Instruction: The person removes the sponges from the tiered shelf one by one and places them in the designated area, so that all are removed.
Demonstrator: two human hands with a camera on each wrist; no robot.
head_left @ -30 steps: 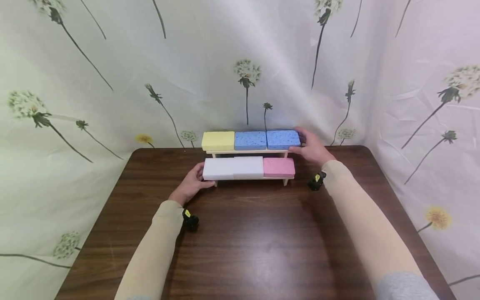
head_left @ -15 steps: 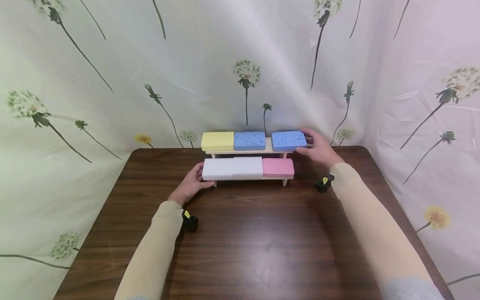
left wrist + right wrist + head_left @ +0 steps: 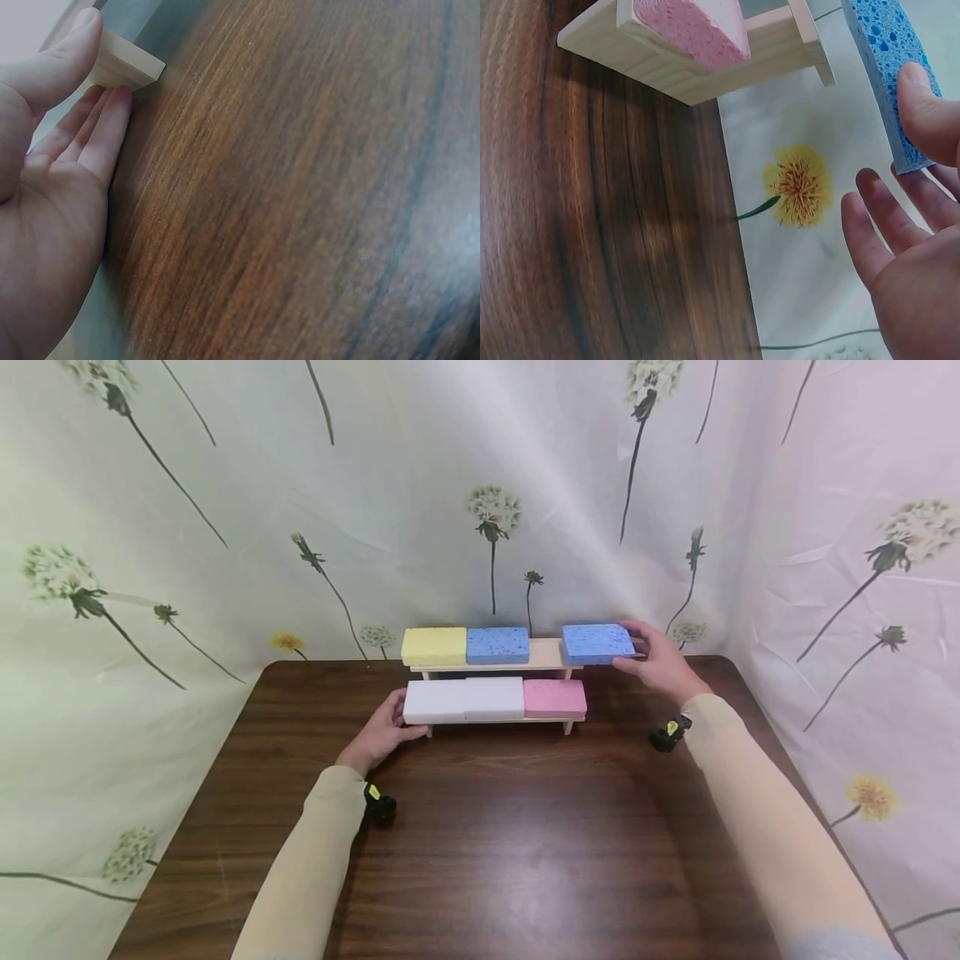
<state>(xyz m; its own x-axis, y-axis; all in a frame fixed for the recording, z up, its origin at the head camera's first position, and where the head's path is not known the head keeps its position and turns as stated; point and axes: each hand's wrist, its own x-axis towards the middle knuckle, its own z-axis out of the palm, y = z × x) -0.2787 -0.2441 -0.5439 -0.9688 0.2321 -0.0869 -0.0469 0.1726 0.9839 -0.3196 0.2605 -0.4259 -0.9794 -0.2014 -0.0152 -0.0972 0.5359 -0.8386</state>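
My right hand (image 3: 658,662) pinches a blue sponge (image 3: 596,644) by its right end, thumb in front. The sponge is off the upper tier, past its right end; the right wrist view shows the blue sponge (image 3: 881,52) apart from the stand. On the upper tier sit a yellow sponge (image 3: 434,647) and another blue sponge (image 3: 497,646). The lower tier bears two white sponges (image 3: 435,701) and a pink sponge (image 3: 554,698). At its left end my left hand (image 3: 382,731) grips the pale wooden stand (image 3: 127,64), thumb and fingers on opposite sides of it.
The stand rests at the back of a dark wood-grain table (image 3: 487,827). Right behind it hangs a pale curtain (image 3: 420,485) printed with dandelions, which also runs down both sides.
My right hand has pulled the right-hand blue sponge off the upper tier and to the right, baring the pale wood there. The left hand has stayed in place on the stand.
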